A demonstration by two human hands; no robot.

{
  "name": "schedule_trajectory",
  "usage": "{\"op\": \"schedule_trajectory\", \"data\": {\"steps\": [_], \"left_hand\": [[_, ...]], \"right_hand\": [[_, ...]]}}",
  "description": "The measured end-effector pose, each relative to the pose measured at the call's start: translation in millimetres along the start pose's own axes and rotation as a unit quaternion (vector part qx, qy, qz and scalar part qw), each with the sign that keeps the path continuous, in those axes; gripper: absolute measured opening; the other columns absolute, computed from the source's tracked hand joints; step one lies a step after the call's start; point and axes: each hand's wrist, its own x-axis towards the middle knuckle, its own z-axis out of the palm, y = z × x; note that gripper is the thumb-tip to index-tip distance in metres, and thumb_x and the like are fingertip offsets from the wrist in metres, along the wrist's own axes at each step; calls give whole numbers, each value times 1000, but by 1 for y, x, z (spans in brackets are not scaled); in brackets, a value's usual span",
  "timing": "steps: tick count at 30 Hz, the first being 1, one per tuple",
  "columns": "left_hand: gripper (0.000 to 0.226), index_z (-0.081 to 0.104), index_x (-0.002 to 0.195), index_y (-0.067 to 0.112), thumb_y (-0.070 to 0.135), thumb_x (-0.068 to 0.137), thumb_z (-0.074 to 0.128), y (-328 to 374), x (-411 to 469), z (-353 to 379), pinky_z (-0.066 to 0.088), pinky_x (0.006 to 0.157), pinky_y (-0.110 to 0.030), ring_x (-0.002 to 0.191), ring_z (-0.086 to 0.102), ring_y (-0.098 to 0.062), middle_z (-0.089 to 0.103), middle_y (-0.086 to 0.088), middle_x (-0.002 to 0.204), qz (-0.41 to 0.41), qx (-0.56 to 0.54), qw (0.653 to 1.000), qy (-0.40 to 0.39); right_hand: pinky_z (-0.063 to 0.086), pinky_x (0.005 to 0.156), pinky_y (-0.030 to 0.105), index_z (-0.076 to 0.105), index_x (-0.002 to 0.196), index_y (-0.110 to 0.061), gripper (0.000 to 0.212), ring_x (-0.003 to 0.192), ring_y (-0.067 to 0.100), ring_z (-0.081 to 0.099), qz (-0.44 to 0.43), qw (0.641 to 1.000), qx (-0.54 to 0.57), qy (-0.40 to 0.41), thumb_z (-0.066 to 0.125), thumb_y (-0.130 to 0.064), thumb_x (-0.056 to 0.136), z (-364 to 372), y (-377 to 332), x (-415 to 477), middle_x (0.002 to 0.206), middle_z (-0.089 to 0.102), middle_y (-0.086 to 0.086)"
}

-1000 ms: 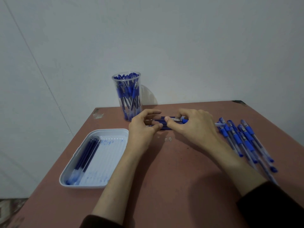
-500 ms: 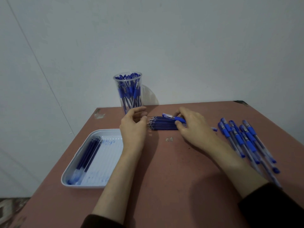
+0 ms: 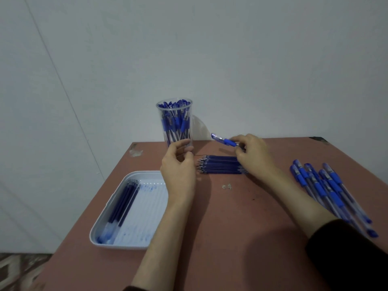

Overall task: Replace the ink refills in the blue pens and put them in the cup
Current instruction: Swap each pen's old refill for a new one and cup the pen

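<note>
Head view: right hand (image 3: pixel 254 157) pinches blue-gripped pen (image 3: pixel 226 141); left hand (image 3: pixel 178 172) loosely curled, empty.

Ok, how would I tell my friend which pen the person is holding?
Start at the clear cup at the back of the table. Just right of it, the right hand pinches one pen above the row of refills. It is the only pen held in the air.

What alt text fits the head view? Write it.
The right hand holds a blue pen above a row of refills, near a clear cup full of pens; the left hand is by the cup.
</note>
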Motion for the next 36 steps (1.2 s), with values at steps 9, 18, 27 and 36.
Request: {"op": "schedule_trajectory", "data": {"steps": [9,18,27,36], "left_hand": [[39,64,89,30,-6,82,51,0,-2,2,54,84,-38,83,64,-10,69,5,83,-6,-14,1000,-6],[37,65,90,28,-6,84,51,1,-5,4,50,80,-21,78,62,1,69,7,82,-12,-25,1000,-8],[35,65,94,27,-4,85,50,3,-5,2,49,79,-19,81,63,1,69,8,84,-18,-27,999,-2],[35,66,95,25,-5,85,50,5,-5,2,51,82,-22,83,63,-2,69,7,85,-21,-24,999,1]], "right_hand": [[46,62,18,64,98,-24,20,62,0,56,-7,945,308,109,59,-8,86,-34,-89,70,74,66,-3],[57,73,43,50,96,-16,19,71,22,64,-9,892,434,129,58,-2,86,-20,-140,105,84,63,3],[52,74,43,26,143,-32,84,75,33,61,-88,980,170,55,52,10,74,0,-138,94,82,60,17],[54,74,36,61,104,-20,35,77,24,66,-68,992,99,-30,58,2,77,4,-131,102,82,70,8]]}}
